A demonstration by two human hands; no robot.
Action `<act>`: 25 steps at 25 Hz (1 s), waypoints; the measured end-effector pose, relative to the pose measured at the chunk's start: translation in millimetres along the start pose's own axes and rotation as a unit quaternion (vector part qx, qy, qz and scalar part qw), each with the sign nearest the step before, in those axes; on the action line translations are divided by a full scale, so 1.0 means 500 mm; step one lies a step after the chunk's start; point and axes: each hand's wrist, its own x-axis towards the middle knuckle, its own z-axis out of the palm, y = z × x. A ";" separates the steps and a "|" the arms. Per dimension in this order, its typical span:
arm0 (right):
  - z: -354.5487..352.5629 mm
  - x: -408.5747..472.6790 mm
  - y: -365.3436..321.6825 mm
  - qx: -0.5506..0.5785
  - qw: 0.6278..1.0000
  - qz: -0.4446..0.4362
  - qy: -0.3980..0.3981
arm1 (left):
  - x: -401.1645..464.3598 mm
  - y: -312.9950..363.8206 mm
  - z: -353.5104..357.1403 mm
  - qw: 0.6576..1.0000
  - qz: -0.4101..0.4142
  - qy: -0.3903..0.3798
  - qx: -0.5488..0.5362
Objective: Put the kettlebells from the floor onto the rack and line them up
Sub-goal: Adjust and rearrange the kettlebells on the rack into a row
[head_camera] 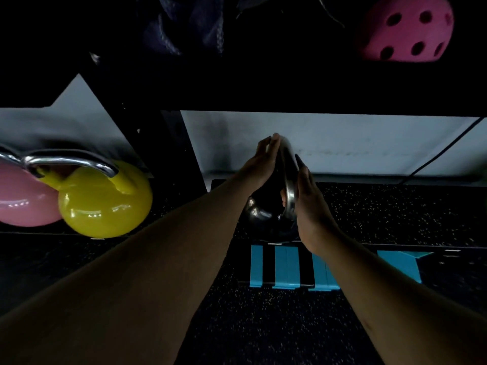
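A black kettlebell [259, 212] with a chrome handle [288, 164] is in the middle of the head view, on or just above the dark speckled lower shelf [395, 212] of the rack. My left hand [259, 164] presses flat against the handle's left side, fingers stretched upward. My right hand [311, 206] holds the handle's right side, with a thumb showing through the loop. A yellow kettlebell [105, 206] and a pink kettlebell [23, 198] sit side by side, touching, on the shelf to the left.
A black rack upright [163, 143] stands between the yellow kettlebell and the black one. Above is a dark upper shelf with a pink perforated ball [405, 30] at the right. A blue and black striped object [284, 267] lies on the floor below the shelf edge. A black cable [442, 151] runs along the white wall.
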 end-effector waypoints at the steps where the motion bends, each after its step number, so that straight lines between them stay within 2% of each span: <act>1: 0.005 -0.003 0.000 0.017 1.000 0.000 -0.003 | 0.004 -0.001 -0.002 1.000 0.000 -0.003 -0.004; 5: 0.026 -0.006 0.004 0.057 0.998 0.002 0.001 | 0.012 -0.007 -0.004 1.000 -0.003 -0.008 -0.011; 9: 0.040 -0.009 0.006 0.052 0.998 -0.002 0.030 | 0.009 -0.005 -0.007 0.999 -0.004 -0.010 -0.032; 25: 0.045 -0.029 0.002 0.047 0.998 -0.016 0.040 | 0.003 -0.007 -0.007 1.000 -0.006 -0.019 -0.022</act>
